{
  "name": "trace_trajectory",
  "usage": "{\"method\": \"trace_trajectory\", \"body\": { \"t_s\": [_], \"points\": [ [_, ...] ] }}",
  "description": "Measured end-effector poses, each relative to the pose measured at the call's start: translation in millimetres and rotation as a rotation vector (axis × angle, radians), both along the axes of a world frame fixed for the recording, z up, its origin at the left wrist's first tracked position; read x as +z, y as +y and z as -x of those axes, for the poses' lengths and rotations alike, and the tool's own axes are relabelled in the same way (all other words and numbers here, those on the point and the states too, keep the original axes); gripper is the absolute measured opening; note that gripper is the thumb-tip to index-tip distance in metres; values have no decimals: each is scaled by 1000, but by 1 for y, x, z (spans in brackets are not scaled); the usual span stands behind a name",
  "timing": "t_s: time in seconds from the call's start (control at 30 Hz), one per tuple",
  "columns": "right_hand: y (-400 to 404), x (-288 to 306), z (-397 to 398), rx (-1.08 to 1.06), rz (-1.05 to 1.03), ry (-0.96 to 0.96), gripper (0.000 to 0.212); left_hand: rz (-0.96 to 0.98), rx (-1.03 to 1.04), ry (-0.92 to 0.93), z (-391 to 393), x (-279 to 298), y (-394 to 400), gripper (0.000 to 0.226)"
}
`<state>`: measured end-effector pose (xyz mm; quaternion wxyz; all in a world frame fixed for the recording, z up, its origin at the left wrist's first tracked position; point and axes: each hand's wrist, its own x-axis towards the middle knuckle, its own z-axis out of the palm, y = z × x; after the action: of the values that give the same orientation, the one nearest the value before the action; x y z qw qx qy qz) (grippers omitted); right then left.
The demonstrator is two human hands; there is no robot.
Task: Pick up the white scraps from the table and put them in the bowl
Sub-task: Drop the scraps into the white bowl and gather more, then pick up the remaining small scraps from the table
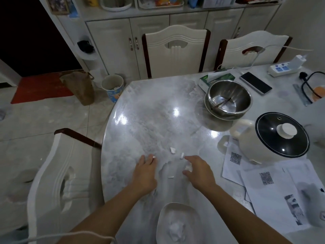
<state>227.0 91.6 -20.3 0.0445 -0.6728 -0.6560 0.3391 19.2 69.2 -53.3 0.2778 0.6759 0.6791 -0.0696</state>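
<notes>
Nearest, bowl [175,221] holds scraps; more scraps [172,150] lie just beyond both hands. Left hand [145,173] pinches one; right hand [198,170] grips another.

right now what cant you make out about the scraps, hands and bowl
- Right hand, head view: a scrap shows at its fingers; grip hidden by the hand.
- Left hand: a white bit at its fingertips, too small to tell whether held.
- Bowl: near side cut off by the bottom edge; contents blurred.
</notes>
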Motion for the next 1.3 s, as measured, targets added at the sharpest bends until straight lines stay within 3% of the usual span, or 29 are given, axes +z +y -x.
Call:
{"method": "trace_trajectory", "body": {
  "t_s": [0.13, 0.3, 0.53, 0.6, 0.67, 0.8, 1.07, 1.3],
  "points": [
    [13, -7, 2, 66, 34, -137, 41, -40, 5, -28, -1, -2, 4, 75],
    [12, -20, -4, 68, 35, -99, 6, -68, 4, -26, -2, -3, 4, 72],
    [33, -18, 0, -200, -80, 179, 15, -83, 14, -43, -7, 0, 6, 63],
    [42, -17, 7, -192, -43, 227, 32, -95, 15, -47, -5, -2, 4, 65],
    [49, -20, 13, -134, -10, 190, 38, -102, 19, -57, -4, -2, 3, 67],
    [54, -26, 16, -26, -32, 62, 12, -146, 45, -117, -3, 4, 4, 63],
    [63, -24, 21, 77, -25, -56, 11, -194, 3, -260, -21, 1, 4, 54],
    [55, -28, 10, 16, -21, -29, 15, -158, -105, -248, -36, -3, 6, 10]
  ]
}}
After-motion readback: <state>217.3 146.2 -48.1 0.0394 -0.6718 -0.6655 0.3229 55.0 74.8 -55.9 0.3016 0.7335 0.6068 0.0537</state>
